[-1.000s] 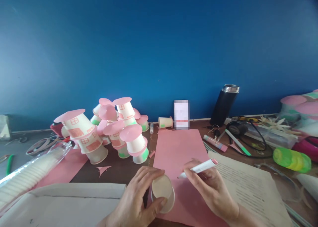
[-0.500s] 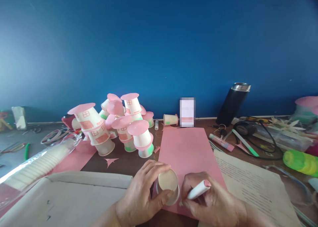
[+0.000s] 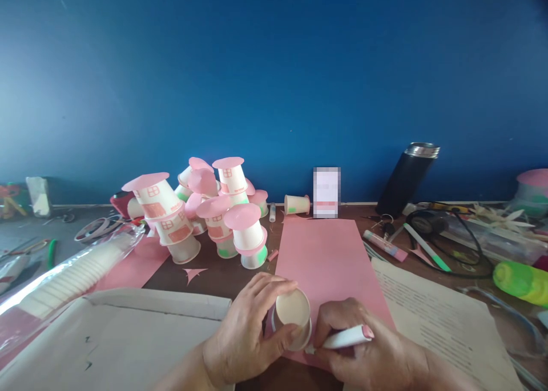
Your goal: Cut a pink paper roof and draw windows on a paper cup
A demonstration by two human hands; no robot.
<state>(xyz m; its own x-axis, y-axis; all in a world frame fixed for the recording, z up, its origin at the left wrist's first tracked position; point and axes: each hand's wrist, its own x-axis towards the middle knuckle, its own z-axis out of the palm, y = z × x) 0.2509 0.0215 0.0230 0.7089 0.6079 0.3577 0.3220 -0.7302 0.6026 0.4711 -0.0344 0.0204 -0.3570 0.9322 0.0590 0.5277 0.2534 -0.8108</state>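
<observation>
On the near end of the pink sheet, a paper cup stands upside down with its flat base facing up. The left hand is wrapped around it from the sheet's left side: fingers curl over the far wall and the thumb presses the near wall, so the cup sits fully inside that grasp. The right hand rests on the sheet's near right corner, closed around a white marker. The marker lies almost level, its pink end pointing toward the sheet's right edge and its tip meeting the cup's lower rim just beside the left thumb. Whether the tip touches the paper or only the cup cannot be told.

Off the sheet's far left corner sits a pile of decorated cups with pink round tops, and one small cup lies on its side at the sheet's far edge. Left of the sheet's near end is a cardboard tray, and beyond that a plastic sleeve of stacked cups. A printed page overlaps the sheet's right edge. Farther right of the sheet lie a green-tipped pen and a leaning black flask.
</observation>
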